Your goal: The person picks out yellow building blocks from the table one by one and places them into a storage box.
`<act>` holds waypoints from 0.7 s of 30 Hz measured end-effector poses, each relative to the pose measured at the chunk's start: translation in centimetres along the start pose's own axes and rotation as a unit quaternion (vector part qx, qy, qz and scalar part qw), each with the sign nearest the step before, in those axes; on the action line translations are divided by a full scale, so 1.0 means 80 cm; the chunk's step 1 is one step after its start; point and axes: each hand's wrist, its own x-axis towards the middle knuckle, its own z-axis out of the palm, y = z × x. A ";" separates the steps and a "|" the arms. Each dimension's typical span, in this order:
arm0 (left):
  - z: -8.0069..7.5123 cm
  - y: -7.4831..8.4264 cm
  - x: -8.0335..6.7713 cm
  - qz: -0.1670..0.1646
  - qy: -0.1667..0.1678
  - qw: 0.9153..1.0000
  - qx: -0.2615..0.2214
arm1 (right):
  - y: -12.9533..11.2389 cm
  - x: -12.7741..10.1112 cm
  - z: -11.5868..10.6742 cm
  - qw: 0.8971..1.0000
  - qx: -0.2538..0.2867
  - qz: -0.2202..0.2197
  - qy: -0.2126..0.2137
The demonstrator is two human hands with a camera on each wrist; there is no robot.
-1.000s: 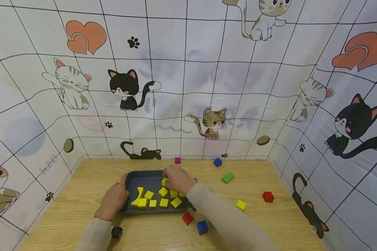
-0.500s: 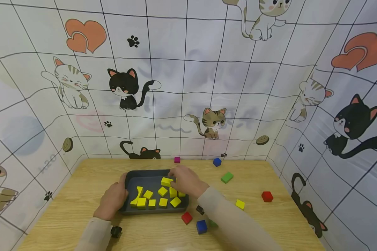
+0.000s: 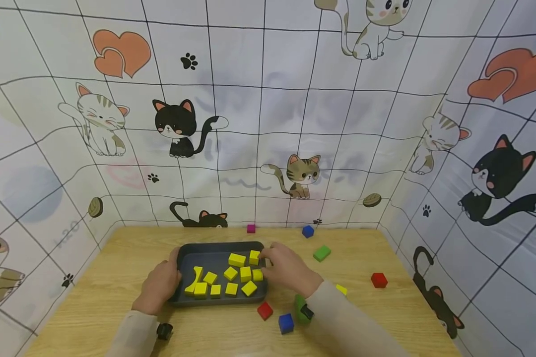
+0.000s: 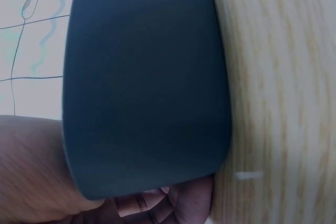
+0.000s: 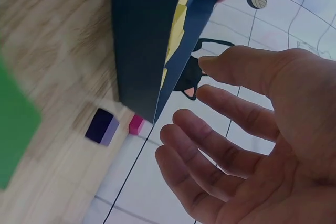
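Note:
A dark grey tray (image 3: 214, 248) sits on the wooden table and holds several yellow blocks (image 3: 236, 259). My left hand (image 3: 163, 282) grips the tray's left edge, thumb on the rim. In the left wrist view the tray's wall (image 4: 147, 87) fills the frame, with fingers (image 4: 157, 205) curled beneath it. My right hand (image 3: 279, 263) hovers just off the tray's right edge. Its fingers (image 5: 210, 145) are spread and hold nothing, beside the tray (image 5: 139, 51).
Loose blocks lie on the table: magenta (image 3: 251, 228) and blue (image 3: 308, 231) at the back, green (image 3: 322, 253), red (image 3: 378, 280), a partly hidden yellow (image 3: 341, 289), red (image 3: 264, 311) and blue (image 3: 286, 323) in front. Cat-print cloth walls close three sides.
My right hand has drawn back to the right, from over the tray to its right edge, leaving yellow blocks uncovered at the tray's back right. The left hand has stayed put.

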 end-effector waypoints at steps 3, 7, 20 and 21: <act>0.000 0.001 0.001 0.000 -0.002 1.000 -0.007 | 0.011 -0.016 -0.003 1.000 0.011 0.016 0.003; 0.000 0.002 0.001 0.003 0.002 1.000 -0.008 | 0.027 -0.038 -0.008 0.999 0.011 0.038 0.012; 0.001 0.001 0.001 0.009 0.017 1.000 -0.001 | 0.088 -0.103 -0.015 0.993 -0.009 0.101 0.056; 0.001 0.001 0.001 0.009 0.017 1.000 -0.001 | 0.091 -0.107 -0.015 0.993 -0.013 0.106 0.055</act>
